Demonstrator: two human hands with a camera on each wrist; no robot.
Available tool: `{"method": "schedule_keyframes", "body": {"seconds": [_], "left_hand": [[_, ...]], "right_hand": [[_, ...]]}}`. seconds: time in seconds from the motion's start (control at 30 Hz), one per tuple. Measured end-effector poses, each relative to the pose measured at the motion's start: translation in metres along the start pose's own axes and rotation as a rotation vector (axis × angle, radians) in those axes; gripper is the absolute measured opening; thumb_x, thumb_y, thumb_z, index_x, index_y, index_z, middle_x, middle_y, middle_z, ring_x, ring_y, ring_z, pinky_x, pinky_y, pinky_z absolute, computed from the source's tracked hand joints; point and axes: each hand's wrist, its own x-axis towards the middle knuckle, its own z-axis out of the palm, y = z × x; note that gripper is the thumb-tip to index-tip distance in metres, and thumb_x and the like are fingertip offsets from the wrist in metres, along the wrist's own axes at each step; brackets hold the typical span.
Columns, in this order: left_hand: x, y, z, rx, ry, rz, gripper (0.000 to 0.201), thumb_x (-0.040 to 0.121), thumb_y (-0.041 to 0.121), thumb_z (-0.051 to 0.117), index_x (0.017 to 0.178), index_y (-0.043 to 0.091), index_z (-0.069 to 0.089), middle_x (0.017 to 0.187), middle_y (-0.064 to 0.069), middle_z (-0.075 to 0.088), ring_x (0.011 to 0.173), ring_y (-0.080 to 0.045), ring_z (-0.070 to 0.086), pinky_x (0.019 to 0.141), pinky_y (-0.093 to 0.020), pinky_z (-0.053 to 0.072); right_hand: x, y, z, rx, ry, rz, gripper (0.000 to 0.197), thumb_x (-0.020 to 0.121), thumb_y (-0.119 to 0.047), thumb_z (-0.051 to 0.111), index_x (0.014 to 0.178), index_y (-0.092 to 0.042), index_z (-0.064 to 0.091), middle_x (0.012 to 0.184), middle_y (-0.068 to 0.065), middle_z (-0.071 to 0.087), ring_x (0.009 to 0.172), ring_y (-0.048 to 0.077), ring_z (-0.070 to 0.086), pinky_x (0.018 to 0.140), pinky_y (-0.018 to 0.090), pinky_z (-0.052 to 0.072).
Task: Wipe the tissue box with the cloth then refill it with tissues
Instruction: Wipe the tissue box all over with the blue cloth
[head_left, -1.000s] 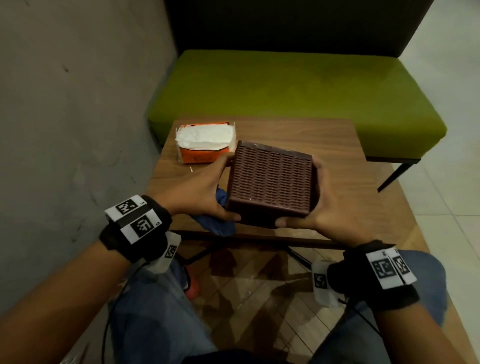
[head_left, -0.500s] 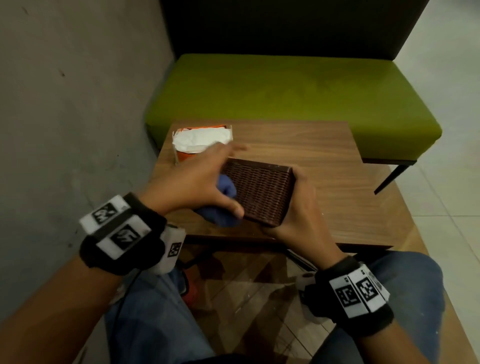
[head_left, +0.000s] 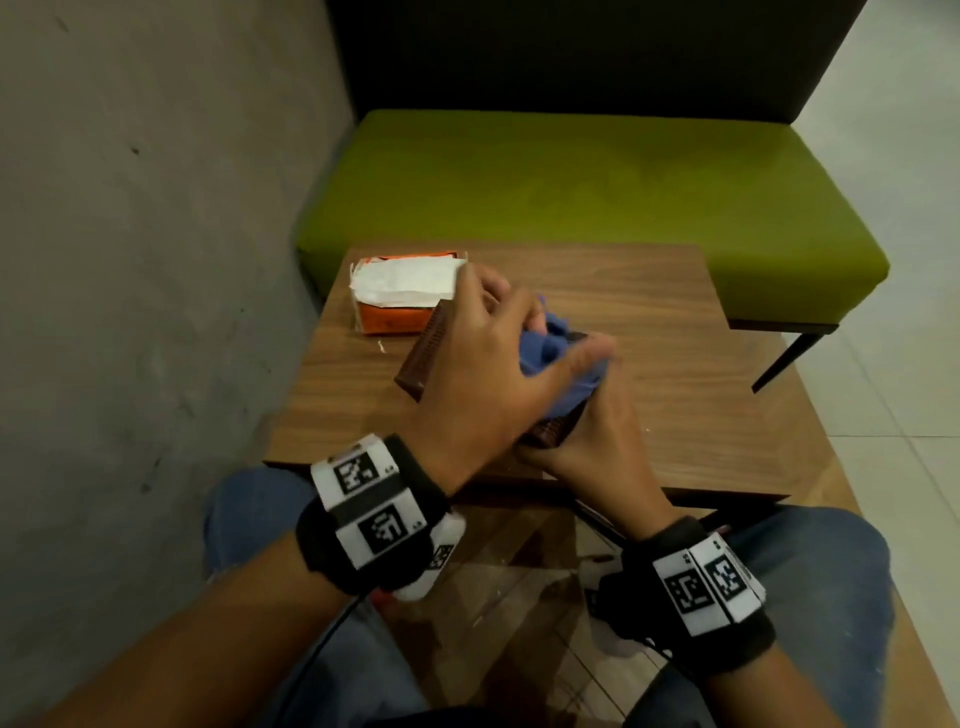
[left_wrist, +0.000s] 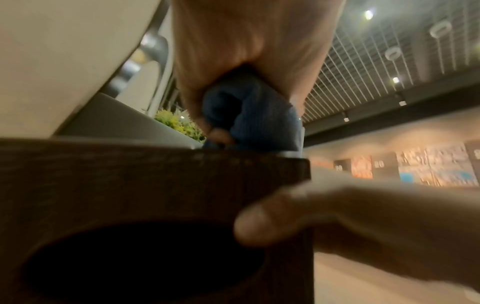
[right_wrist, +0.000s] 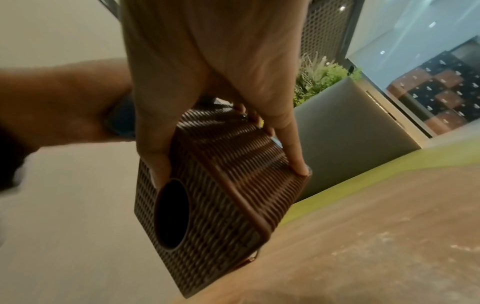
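Fingers (right_wrist: 296, 160) grip tissue box (right_wrist: 223, 197) (orange pack's print likely unreadable).

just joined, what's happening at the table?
A person is wiping a brown woven tissue box. The right hand holds the box tilted above the wooden table, while the left hand grips a blue cloth against it. The orange tissue pack sits behind, not yet used.

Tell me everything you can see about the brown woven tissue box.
The tissue box is dark brown with a woven, wicker-like surface and a raised rim. One face has an oval opening, dark inside. It is tilted, held above the wooden table. The right hand grips it, its fingers along the edge. The left hand presses a blue cloth on it.
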Motion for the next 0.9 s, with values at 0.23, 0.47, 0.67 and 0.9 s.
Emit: {"method": "schedule_keyframes", "body": {"seconds": [0.23, 0.47, 0.67, 0.9], "left_hand": [[-0.035, -0.02, 0.001, -0.097, -0.271, 0.155, 0.056, 0.074, 0.04, 0.076, 0.122, 0.017, 0.058, 0.146, -0.006, 0.036, 0.141, -0.019, 0.027, 0.114, -0.037, 0.029], [-0.007, -0.017, -0.001, 0.046, -0.021, 0.065, 0.027, 0.076, 0.025, 0.066, 0.098, 0.01, 0.062, 0.099, -0.007, 0.059, 0.093, -0.022, 0.052, 0.081, -0.028, 0.041], [0.038, -0.086, -0.037, 0.065, 0.162, -0.375, 0.032, 0.067, 0.033, 0.062, 0.093, 0.014, 0.065, 0.093, -0.009, 0.066, 0.086, -0.026, 0.062, 0.072, -0.045, 0.051], [-0.019, -0.004, 0.001, 0.044, -0.051, 0.135, 0.029, 0.077, 0.025, 0.064, 0.105, 0.019, 0.067, 0.099, -0.005, 0.056, 0.093, -0.02, 0.049, 0.079, -0.024, 0.039]], "right_hand": [[-0.004, 0.009, 0.0, 0.062, 0.016, 0.024, 0.096, 0.067, -0.04, 0.084, 0.141, -0.032, 0.024, 0.14, 0.006, 0.043, 0.126, 0.01, 0.049, 0.102, 0.018, 0.04], [-0.008, 0.004, 0.004, -0.102, 0.124, -0.104, 0.089, 0.059, -0.034, 0.087, 0.13, -0.014, 0.038, 0.125, 0.009, 0.049, 0.115, 0.024, 0.051, 0.101, 0.033, 0.042], [-0.021, -0.004, -0.007, -0.131, 0.122, -0.174, 0.078, 0.062, -0.044, 0.081, 0.123, -0.027, 0.035, 0.12, -0.025, 0.041, 0.116, -0.006, 0.043, 0.097, 0.01, 0.034], [-0.01, 0.0, 0.01, -0.162, 0.113, -0.123, 0.084, 0.064, -0.034, 0.087, 0.128, -0.005, 0.042, 0.12, 0.01, 0.05, 0.11, 0.024, 0.052, 0.093, 0.043, 0.045]]}}
